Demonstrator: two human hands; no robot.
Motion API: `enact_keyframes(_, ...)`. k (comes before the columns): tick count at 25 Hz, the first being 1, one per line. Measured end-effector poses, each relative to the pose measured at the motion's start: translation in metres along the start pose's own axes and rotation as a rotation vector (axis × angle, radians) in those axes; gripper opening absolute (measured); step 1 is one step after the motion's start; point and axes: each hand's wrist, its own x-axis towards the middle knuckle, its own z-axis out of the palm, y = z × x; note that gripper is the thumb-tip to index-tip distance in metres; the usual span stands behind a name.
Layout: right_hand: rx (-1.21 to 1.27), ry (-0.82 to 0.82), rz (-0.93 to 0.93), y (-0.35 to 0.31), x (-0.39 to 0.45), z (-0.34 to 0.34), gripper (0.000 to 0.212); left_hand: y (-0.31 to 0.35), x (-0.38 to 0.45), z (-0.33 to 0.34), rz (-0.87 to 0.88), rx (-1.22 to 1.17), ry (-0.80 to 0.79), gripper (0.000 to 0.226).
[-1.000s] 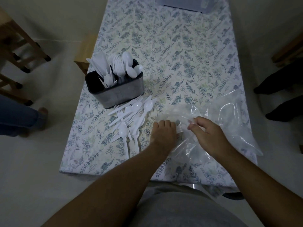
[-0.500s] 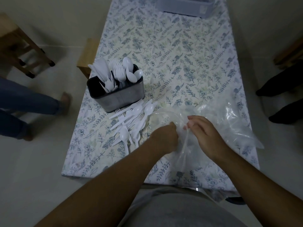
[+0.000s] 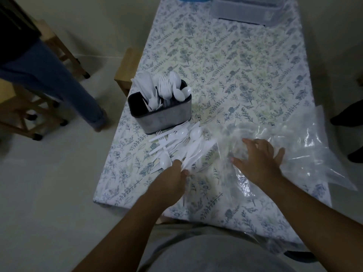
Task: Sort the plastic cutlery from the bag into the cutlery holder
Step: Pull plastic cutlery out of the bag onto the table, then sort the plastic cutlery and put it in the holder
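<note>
The left hand (image 3: 172,179) was curled around a bunch of white plastic cutlery (image 3: 193,154), gripping the pieces by their near ends while they fanned out away from the person towards the right; motion blur made it hard to tell how many pieces it held or of what kind. The right hand (image 3: 259,161) was spread wide, fingers straight and apart, holding nothing, over the clear plastic bag (image 3: 306,150), which lay crumpled on the near right part of the table (image 3: 245,61); whether the palm touched the bag could not be told. Just left of the bag, a loose pile of spoons and forks (image 3: 174,138) lay on the floral tablecloth, its far end touching or nearly touching the cutlery holder (image 3: 161,114). The holder, dark inside with grey walls, stood upright near the table's left edge, with knives, forks and spoons standing in it and its leftmost compartment showing dark. At the far end of the table sat a translucent plastic container (image 3: 249,10). On the floor to the left, another person's leg in jeans (image 3: 57,83) stood beside a wooden stool (image 3: 25,107).
</note>
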Motion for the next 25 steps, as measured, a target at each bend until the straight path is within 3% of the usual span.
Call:
enact_keyframes(4, -0.008, -0.072, -0.098, 0.002, 0.006, 0.007, 0.084, -0.009, -0.013, -0.006, 0.024, -0.148, 0.085, 0.018)
enact_keyframes(8, -0.166, -0.287, -0.352, -0.002, 0.002, -0.008, 0.077, 0.002, -0.008, 0.0, 0.018, -0.266, 0.112, 0.024)
enact_keyframes(10, -0.108, -0.255, -0.377, -0.014, -0.007, -0.014, 0.063, 0.013, -0.002, 0.009, -0.047, -0.289, 0.106, 0.028)
enact_keyframes(12, 0.066, -0.108, -0.361, -0.028, -0.021, -0.007, 0.058, 0.022, 0.001, 0.019, -0.085, -0.305, 0.097, 0.025)
enact_keyframes(13, 0.09, -0.09, -0.367, -0.034, -0.027, 0.001, 0.066, 0.025, 0.001, 0.024, -0.087, -0.317, 0.085, 0.024)
enact_keyframes(16, -0.106, -0.268, -0.369, -0.042, -0.041, 0.023, 0.123, 0.03, 0.002, 0.031, -0.121, -0.305, 0.042, 0.025)
enact_keyframes(18, -0.188, -0.294, -0.355, -0.043, -0.038, 0.019, 0.13, 0.031, 0.001, 0.032, -0.132, -0.281, 0.027, 0.026)
enact_keyframes(19, -0.184, -0.277, -0.361, -0.043, -0.035, 0.015, 0.121, 0.031, 0.0, 0.033, -0.13, -0.272, 0.024, 0.027)
enact_keyframes(22, 0.071, -0.15, -0.353, -0.045, -0.03, 0.009, 0.069, 0.029, -0.003, 0.038, -0.143, -0.293, 0.043, 0.025)
enact_keyframes(25, 0.036, -0.166, -0.337, -0.04, -0.027, 0.018, 0.055, 0.031, -0.002, 0.043, -0.15, -0.299, 0.049, 0.024)
